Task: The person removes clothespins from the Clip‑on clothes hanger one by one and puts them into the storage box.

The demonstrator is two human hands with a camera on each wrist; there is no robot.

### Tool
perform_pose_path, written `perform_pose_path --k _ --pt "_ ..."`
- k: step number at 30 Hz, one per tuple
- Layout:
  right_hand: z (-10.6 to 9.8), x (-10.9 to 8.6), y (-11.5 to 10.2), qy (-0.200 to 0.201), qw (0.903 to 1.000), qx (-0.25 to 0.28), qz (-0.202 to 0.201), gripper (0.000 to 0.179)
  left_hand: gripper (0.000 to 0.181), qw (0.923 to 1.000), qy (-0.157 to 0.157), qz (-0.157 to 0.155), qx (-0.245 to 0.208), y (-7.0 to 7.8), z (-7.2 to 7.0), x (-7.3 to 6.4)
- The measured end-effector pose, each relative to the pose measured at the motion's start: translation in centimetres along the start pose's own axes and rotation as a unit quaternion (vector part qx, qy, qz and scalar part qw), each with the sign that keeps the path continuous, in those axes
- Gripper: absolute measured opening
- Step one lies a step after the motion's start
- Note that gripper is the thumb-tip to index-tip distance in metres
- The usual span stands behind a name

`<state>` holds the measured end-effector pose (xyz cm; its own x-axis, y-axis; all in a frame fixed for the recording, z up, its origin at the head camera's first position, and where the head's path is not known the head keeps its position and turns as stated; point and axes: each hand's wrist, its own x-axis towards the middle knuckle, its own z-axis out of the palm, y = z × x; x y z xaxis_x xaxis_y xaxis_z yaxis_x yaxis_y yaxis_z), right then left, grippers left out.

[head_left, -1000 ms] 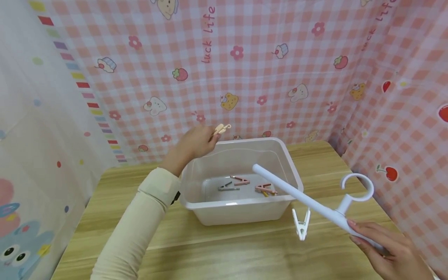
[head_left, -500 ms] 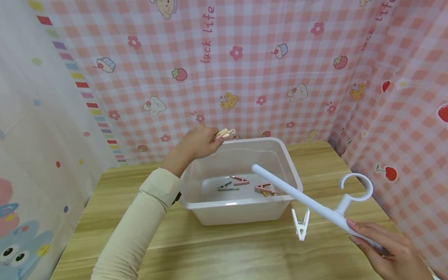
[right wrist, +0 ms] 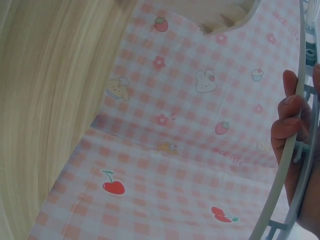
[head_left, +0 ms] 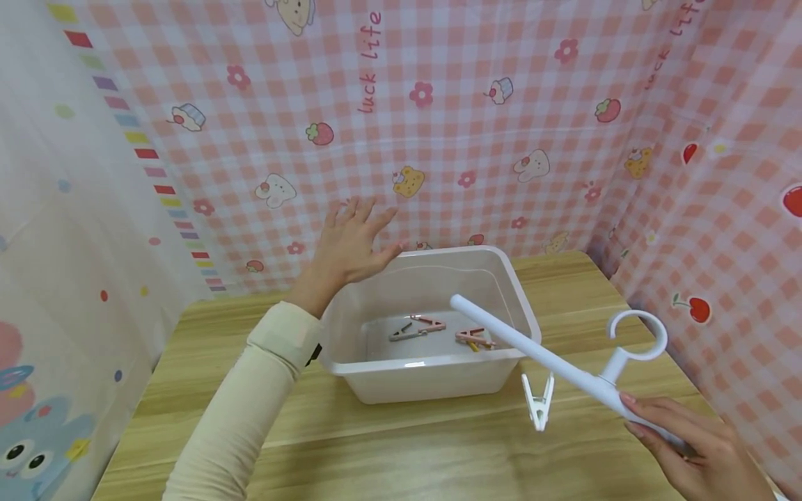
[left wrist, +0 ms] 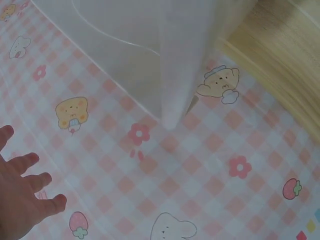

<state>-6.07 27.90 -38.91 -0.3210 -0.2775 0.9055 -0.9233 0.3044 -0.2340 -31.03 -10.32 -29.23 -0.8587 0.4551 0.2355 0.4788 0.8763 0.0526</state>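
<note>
Over the back left rim of a white basin (head_left: 432, 379), my left hand (head_left: 347, 247) spreads its fingers with nothing in them; the left wrist view shows those fingers (left wrist: 37, 182) apart too. Grey and pink clothespins (head_left: 432, 323) lie on the basin floor, with another pink clothespin (head_left: 474, 337) and a yellow piece at the right. My right hand (head_left: 702, 445) grips one end of a pale blue hanger (head_left: 551, 358), whose hook points up. Below the hanger's bar is a white clothespin (head_left: 539, 403); its attachment cannot be made out. In the right wrist view, fingers curl round the hanger (right wrist: 282, 185).
The basin stands on a wooden table (head_left: 401, 452), near its back edge. A pink checked cloth (head_left: 438, 139) hangs behind and at the right. A white printed curtain (head_left: 75, 209) hangs at the left.
My left hand has let go of the cream clothespin and spread its fingers; that clothespin is no longer in the hand. The right hand and hanger have stayed in place.
</note>
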Motion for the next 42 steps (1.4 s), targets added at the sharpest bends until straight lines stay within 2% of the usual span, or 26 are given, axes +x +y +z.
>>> perform_pose_path --k 9,12,16,21,24,26,28,31,34,35,37,40,42 --pt "0.2 0.0 -0.1 0.003 1.0000 0.009 -0.001 0.032 0.069 0.9999 0.001 0.007 -0.014 0.4 0.4 -0.5" --pt "0.2 -0.1 -0.2 0.001 1.0000 0.005 0.006 0.034 0.067 0.9996 -0.003 0.020 -0.018 0.8 0.5 -1.0" --pt "0.2 -0.1 -0.3 -0.001 0.9999 -0.003 0.014 0.035 0.064 0.9981 0.012 0.052 -0.029 1.5 0.7 -1.9" --pt "0.3 0.2 -0.3 0.001 0.9999 0.001 0.011 0.033 0.058 0.9897 0.033 0.089 -0.107 2.6 1.2 -3.3" --pt "0.4 0.3 -0.2 0.002 0.9999 -0.002 0.011 0.034 0.053 0.9773 0.040 0.094 -0.186 3.5 1.2 -4.5" --pt "0.5 0.3 -0.2 0.004 0.9999 -0.004 0.011 0.034 0.053 0.9633 0.046 0.095 -0.247 4.4 1.1 -5.4" --pt "0.5 0.3 -0.2 0.004 0.9999 -0.005 0.014 0.034 0.058 0.9440 0.055 0.095 -0.311 5.2 1.2 -6.2" --pt "0.6 0.2 -0.1 0.005 0.9998 -0.004 0.019 0.034 0.066 0.9044 0.064 0.089 -0.412 6.5 1.5 -7.3" --pt "0.6 0.0 0.0 0.004 0.9996 -0.007 0.028 0.036 0.060 0.8570 0.060 0.066 -0.507 7.6 2.0 -8.0" --pt "0.6 0.0 0.0 0.004 0.9995 -0.008 0.030 0.036 0.056 0.8394 0.058 0.054 -0.538 7.9 2.1 -8.2" --pt "0.7 0.0 0.0 0.005 0.9994 -0.011 0.033 0.036 0.053 0.8092 0.049 0.026 -0.585 8.6 2.4 -8.6" --pt "0.7 0.0 0.0 0.008 0.9995 -0.010 0.029 0.036 0.054 0.7744 0.029 -0.005 -0.632 9.5 2.8 -9.5" --pt "0.7 0.1 0.0 0.009 0.9996 -0.009 0.026 0.035 0.058 0.7549 0.004 -0.012 -0.656 10.2 3.2 -10.0"
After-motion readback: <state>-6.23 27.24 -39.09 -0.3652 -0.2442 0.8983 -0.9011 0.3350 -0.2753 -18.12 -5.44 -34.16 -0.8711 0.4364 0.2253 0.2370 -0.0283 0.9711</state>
